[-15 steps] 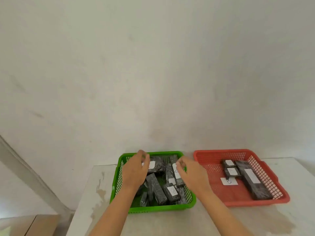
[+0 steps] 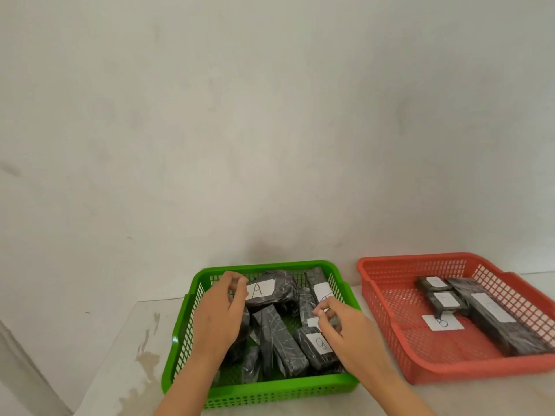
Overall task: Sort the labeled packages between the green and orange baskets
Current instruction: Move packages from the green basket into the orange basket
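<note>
The green basket (image 2: 183, 334) holds several black-wrapped packages with white labels. My left hand (image 2: 219, 316) reaches into its left side, and the fingers curl round the left end of the package labeled A (image 2: 270, 291) at the back. My right hand (image 2: 345, 331) is over the basket's right side, its fingertips pinching a small labeled package (image 2: 312, 322). Just in front of that lies a package labeled B (image 2: 318, 346). A long unlabeled package (image 2: 279, 340) lies between my hands. The orange basket (image 2: 387, 334) on the right holds several labeled packages (image 2: 492, 316).
Both baskets sit side by side on a white, stained table (image 2: 141, 349) pushed against a plain wall (image 2: 270, 130). A loose white label marked B (image 2: 443, 322) lies on the orange basket's floor. The table's left edge falls away at the lower left.
Both hands have dropped lower into the green basket and their fingers have curled onto packages. The view has moved closer to the baskets.
</note>
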Tool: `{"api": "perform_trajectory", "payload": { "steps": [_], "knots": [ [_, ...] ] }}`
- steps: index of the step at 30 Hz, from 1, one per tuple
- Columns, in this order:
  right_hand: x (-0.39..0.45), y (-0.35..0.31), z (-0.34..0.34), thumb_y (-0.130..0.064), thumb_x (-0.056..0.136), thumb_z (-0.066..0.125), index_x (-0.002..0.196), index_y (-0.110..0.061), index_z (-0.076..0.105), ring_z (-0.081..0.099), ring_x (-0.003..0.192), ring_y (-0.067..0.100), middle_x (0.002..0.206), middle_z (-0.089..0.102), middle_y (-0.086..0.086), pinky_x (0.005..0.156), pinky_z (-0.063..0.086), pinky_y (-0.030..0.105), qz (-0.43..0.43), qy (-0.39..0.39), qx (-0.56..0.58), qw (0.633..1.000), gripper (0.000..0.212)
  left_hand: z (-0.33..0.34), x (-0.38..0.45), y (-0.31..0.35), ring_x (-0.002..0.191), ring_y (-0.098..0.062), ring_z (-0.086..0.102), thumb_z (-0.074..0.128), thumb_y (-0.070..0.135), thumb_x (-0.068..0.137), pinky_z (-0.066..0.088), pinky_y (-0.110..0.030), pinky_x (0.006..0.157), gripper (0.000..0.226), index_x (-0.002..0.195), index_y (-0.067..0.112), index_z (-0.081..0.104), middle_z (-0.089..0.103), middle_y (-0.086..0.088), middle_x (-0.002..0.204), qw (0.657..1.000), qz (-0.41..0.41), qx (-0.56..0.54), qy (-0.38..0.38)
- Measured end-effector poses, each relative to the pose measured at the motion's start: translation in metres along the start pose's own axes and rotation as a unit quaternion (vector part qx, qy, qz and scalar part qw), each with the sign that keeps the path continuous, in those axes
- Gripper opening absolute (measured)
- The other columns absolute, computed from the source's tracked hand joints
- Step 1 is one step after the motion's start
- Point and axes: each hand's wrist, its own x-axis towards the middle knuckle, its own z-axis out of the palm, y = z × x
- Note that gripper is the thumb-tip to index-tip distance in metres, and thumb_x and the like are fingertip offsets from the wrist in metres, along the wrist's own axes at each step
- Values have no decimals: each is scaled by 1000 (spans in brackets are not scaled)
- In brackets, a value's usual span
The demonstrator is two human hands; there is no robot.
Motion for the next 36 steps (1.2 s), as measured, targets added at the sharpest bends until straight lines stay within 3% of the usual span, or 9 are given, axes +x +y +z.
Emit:
{"api": "perform_trajectory", "payload": {
  "steps": [3,9,14,17,22,25,32,36],
  "knots": [
    [-6,5,4,-37,94,51,85,-33,58,52,58,1,61,56,-13,48,37,13,-33,34,3,999,12,-3,-4,-11,70,3,61,44,41,96,46,-21,59,17,90,36,59,68,17,77,1000,18,-6,19],
    [-46,-8,0,-35,92,52,86,-33,60,53,58,1,64,56,-20,49,36,12,-68,80,13,994,9,-32,-44,-18,60,-7,61,46,41,93,46,-27,56,19,84,33,61,69,14,78,998,12,-27,60],
    [-91,-24,-5,-33,90,54,88,-33,59,52,57,4,74,60,-17,60,47,28,-69,69,18,995,6,-57,-91,-23,70,-9,65,49,34,93,51,-30,65,17,86,29,63,71,10,78,997,-3,-58,47],
    [-113,-27,-3,-34,90,52,87,-34,59,53,54,8,77,61,-17,56,44,27,-74,63,6,995,7,-65,-109,-29,71,-10,62,51,31,92,42,-26,58,15,87,24,64,70,8,80,996,-21,-70,50],
    [-137,-24,12,-35,88,53,88,-36,57,52,55,4,78,61,-18,50,34,16,-59,39,-1,997,5,-64,-121,-33,67,-10,60,52,26,93,37,-18,50,14,86,23,64,69,5,80,994,-25,-92,44],
    [-139,-22,14,-35,86,53,88,-36,58,50,54,3,79,61,-19,51,35,16,-57,38,5,998,5,-56,-118,-25,64,-10,60,52,27,93,39,-20,49,14,86,26,64,69,4,82,996,-4,-87,36],
    [-112,-16,5,-34,89,52,85,-35,59,43,46,4,75,61,-17,48,32,21,-59,89,28,994,7,-32,-89,8,96,-8,57,47,30,96,44,-23,81,23,110,23,63,63,9,103,997,79,-19,12],
    [-84,-19,6,-37,91,51,82,-33,59,55,59,4,72,62,-14,56,48,29,-44,131,28,990,13,-13,-79,9,111,-12,56,37,43,99,45,-36,98,37,121,26,61,65,6,118,995,93,5,-39]
  ]
}}
